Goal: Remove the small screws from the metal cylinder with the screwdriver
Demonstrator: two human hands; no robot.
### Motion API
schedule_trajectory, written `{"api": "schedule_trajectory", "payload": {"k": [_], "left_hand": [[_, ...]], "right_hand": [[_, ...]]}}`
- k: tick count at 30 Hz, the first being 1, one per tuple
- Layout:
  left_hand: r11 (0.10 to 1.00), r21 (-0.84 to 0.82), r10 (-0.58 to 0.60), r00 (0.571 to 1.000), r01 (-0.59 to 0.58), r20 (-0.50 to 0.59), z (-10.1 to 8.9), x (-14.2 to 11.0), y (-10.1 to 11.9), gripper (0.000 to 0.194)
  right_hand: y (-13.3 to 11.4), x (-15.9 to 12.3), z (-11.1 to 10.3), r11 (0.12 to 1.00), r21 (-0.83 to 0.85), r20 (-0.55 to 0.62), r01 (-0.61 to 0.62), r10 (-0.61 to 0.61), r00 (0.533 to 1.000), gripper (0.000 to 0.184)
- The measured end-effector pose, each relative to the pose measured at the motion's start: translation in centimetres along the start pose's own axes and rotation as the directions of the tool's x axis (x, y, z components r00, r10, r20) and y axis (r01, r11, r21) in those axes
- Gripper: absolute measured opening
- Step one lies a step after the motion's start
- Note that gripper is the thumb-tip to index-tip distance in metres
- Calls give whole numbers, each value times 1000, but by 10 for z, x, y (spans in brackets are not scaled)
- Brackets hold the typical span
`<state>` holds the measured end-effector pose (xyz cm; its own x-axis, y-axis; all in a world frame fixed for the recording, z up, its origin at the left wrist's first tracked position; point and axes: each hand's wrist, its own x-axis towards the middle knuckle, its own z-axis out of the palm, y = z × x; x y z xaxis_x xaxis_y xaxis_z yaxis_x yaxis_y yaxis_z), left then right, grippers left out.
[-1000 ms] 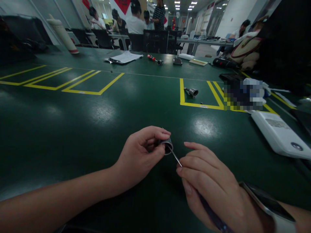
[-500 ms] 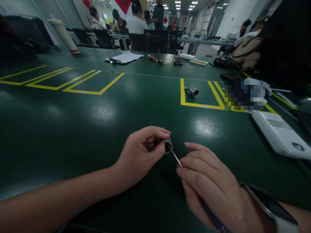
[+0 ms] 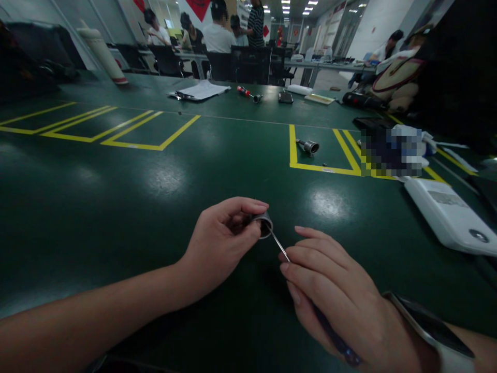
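Note:
Between the thumb and fingers of my left hand [image 3: 223, 243] is a small hollow metal cylinder [image 3: 267, 228], its open end turned toward my right hand. My right hand [image 3: 337, 295] is closed around a screwdriver [image 3: 280, 246] with a thin metal shaft and a dark handle, mostly hidden by the palm. The shaft's tip goes into the cylinder's opening, so the tip itself is out of sight. Farther off, a similar metal part with a stem [image 3: 309, 147] lies inside a yellow-taped box on the green table [image 3: 217, 171].
A white device [image 3: 446, 215] lies at the right, near a blurred-out bundle. Along the back are a clipboard with papers [image 3: 202, 90], a red-handled screwdriver [image 3: 244, 91], a black box-shaped item [image 3: 285, 97] and a pale tumbler [image 3: 103, 57]. Several people sit or stand beyond.
My left hand and the metal cylinder have shifted slightly up and left, the opening now facing me a little more. My right hand has followed slightly, the shaft still inside the cylinder.

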<state>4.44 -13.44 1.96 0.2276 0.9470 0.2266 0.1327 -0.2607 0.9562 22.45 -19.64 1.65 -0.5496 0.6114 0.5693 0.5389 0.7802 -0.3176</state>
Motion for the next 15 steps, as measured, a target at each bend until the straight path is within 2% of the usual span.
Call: {"api": "schedule_trajectory", "payload": {"k": [15], "left_hand": [[998,-42,-38,999,39,20,1,-1,0,11]], "right_hand": [[0,-1,1,1000,12,-8,5,-5,1000,17]]}}
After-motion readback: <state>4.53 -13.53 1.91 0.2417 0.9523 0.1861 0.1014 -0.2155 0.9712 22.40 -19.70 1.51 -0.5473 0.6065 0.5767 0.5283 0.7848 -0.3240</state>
